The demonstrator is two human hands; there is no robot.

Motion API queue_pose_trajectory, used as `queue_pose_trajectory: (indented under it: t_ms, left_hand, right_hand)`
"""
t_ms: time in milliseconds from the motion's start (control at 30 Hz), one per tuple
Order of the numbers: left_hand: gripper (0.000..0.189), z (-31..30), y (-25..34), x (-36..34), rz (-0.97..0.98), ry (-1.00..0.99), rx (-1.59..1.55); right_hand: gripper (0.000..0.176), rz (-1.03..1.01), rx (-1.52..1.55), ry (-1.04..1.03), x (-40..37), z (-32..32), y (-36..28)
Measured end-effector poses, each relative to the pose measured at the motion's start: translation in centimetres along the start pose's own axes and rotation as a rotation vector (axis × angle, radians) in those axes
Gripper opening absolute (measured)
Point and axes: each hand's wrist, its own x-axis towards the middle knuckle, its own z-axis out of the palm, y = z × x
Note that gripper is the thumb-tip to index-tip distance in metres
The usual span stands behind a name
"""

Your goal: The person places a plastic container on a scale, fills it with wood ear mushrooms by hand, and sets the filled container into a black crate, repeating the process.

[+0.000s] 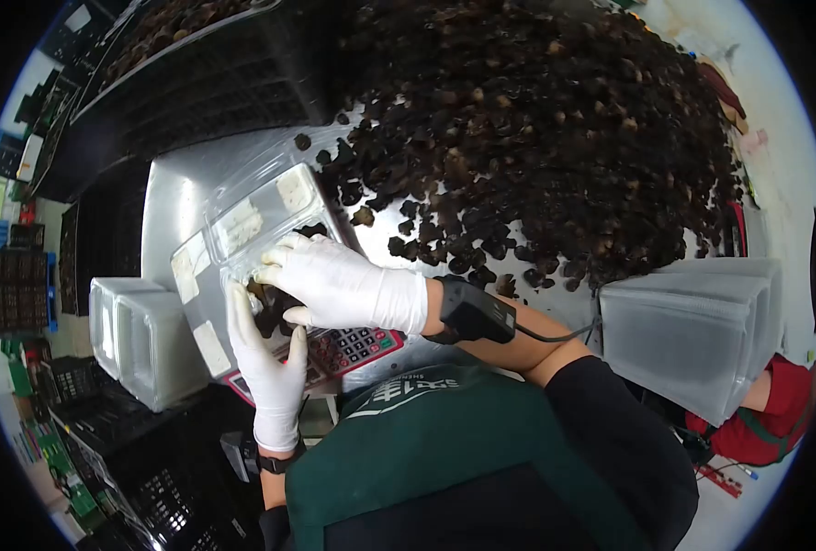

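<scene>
A clear plastic clamshell box [270, 321] with dark brown mushroom-like pieces in it sits on a weighing scale [208, 351]. Its raised clear lid [242, 188] leans away from me. My white-gloved left hand [272, 381] is at the near left of the box, fingers stretched along its side and thumb apart. Over the box lies my gloved right hand [334, 286], its fingers bent loosely at the far rim and its thumb apart. The right hand hides part of the contents. Red-edged keys [362, 344] of the scale show below the right wrist.
A large heap of dark mushroom-like pieces [518, 138] covers the far right of the metal table [178, 188]. A black crate [206, 92] stands far left. Stacked clear boxes [146, 344] are at left, more clear containers [688, 321] at right. A person in red [780, 413] is at right.
</scene>
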Motion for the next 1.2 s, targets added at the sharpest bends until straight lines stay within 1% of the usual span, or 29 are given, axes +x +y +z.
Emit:
queue_pose_trajectory:
  t_ms: [33, 67, 100, 133, 167, 200, 233, 300, 333, 367, 433, 467, 567, 600, 633, 667, 700, 733, 800, 833, 867, 900, 967, 1000, 1100, 1133, 1200]
  left_hand:
    - [0.084, 0.3, -0.3, -0.3, -0.023, -0.083, 0.022]
    - [0.074, 0.4, -0.4, -0.3, 0.021, -0.116, 0.162]
    - [0.072, 0.2, -0.5, -0.3, 0.063, -0.15, 0.231]
    - [0.071, 0.2, -0.4, -0.2, 0.061, -0.155, 0.232]
    - [0.071, 0.1, -0.2, 0.0, 0.058, -0.16, 0.235]
    - [0.074, 0.0, 0.0, 0.0, 0.041, -0.15, 0.208]
    - [0.074, 0.0, 0.3, -0.1, 0.044, -0.086, 0.146]
    - [0.076, 0.0, 0.7, -0.4, 0.047, 0.035, 0.024]
    - [0.08, -0.3, 0.8, -0.3, 0.109, 0.035, 0.069]
    - [0.077, -0.2, 0.8, -0.1, 0.206, 0.069, 0.083]
    - [0.073, 0.7, 1.2, -0.1, 0.058, 0.133, -0.034]
    - [0.061, 1.4, 1.2, 0.4, 0.031, 0.215, -0.055]
    - [0.047, 0.8, 0.7, 0.7, -0.207, 0.028, -0.118]
    - [0.038, 1.0, 1.0, 1.5, -0.033, 0.051, -0.044]
    - [0.037, 0.9, 0.9, 1.6, -0.026, 0.034, -0.033]
    - [0.036, 0.8, 0.8, 1.6, -0.022, 0.017, -0.021]
    - [0.035, 0.7, 0.8, 1.6, -0.018, -0.001, -0.009]
    - [0.036, 0.7, 0.8, 1.5, -0.034, -0.019, -0.009]
    - [0.036, 0.9, 0.9, 1.4, -0.046, -0.023, -0.003]
    - [0.037, 1.0, 0.9, 1.4, -0.05, -0.025, 0.001]
    - [0.038, 1.0, 0.7, 1.3, -0.036, -0.031, 0.016]
    - [0.038, 1.0, 0.6, 1.5, -0.033, -0.029, 0.013]
    - [0.038, 1.0, 0.6, 1.4, -0.037, -0.034, 0.007]
    - [0.038, 0.9, 0.6, 1.3, -0.045, -0.042, 0.01]
    - [0.039, 1.1, 0.5, 1.5, -0.035, -0.045, 0.015]
    - [0.04, 1.2, 0.2, 1.5, -0.022, -0.037, 0.02]
    - [0.04, 1.2, 0.1, 1.5, -0.007, -0.042, 0.008]
  right_hand:
    - [0.042, 0.004, 0.133, 0.024, -0.1, -0.5, 0.6]
    - [0.04, 0.008, 0.27, 0.05, -0.1, -1.2, 1.3]
    - [0.038, 0.011, 0.407, 0.075, -0.1, -2.0, 2.2]
    - [0.032, 0.03, 0.497, 0.073, 0.0, -3.0, 3.4]
    - [0.035, 0.12, 0.651, 0.071, -0.2, -3.8, 4.1]
    - [0.038, 0.085, 0.656, 0.087, -0.2, -4.0, 4.2]
    - [0.042, 0.048, 0.661, 0.101, -0.3, -4.0, 4.3]
    - [0.043, -0.017, 0.68, 0.152, -0.2, -2.3, 2.9]
    - [0.043, -0.01, 0.786, 0.148, -0.2, -0.9, 1.9]
    - [0.042, -0.045, 0.839, 0.188, -0.1, -0.2, 0.7]
    - [0.04, 0.125, 0.888, 0.122, 0.1, -0.3, -0.8]
    - [0.034, 0.092, 0.78, 0.168, 0.2, 0.2, -0.6]
    - [0.026, 0.022, 0.51, 0.246, 0.2, -1.2, 2.2]
    - [0.023, 0.105, 0.205, 0.288, 0.3, -2.1, 4.4]
    - [0.022, 0.185, -0.101, 0.323, 0.4, -3.5, 7.4]
    - [0.02, 0.352, -0.166, 0.228, 0.5, -6.6, 9.8]
    - [0.026, 0.409, -0.247, 0.477, 0.0, -6.7, 14.3]
    - [0.033, 0.405, -0.413, 0.564, -1.3, -7.3, 18.5]
    - [0.04, 0.756, -0.548, 0.438, -4.5, -7.3, 25.1]
    - [0.037, 0.826, -0.482, 0.328, -6.4, -7.2, 27.6]
    - [0.031, 0.779, -0.344, 0.379, -7.7, -7.5, 28.6]
    - [0.027, 0.73, -0.325, 0.42, -8.2, -8.0, 29.1]
    - [0.029, 0.655, -0.003, 0.555, -9.1, -8.3, 30.4]
    - [0.028, 0.906, 0.297, 0.503, -8.4, -10.3, 26.6]
    - [0.025, 0.841, 0.781, 0.669, -10.2, -11.5, 23.2]
    - [0.028, 0.844, 0.864, 0.709, -10.5, -12.1, 21.3]
    - [0.029, 0.822, 0.941, 0.738, -12.1, -12.5, 19.1]
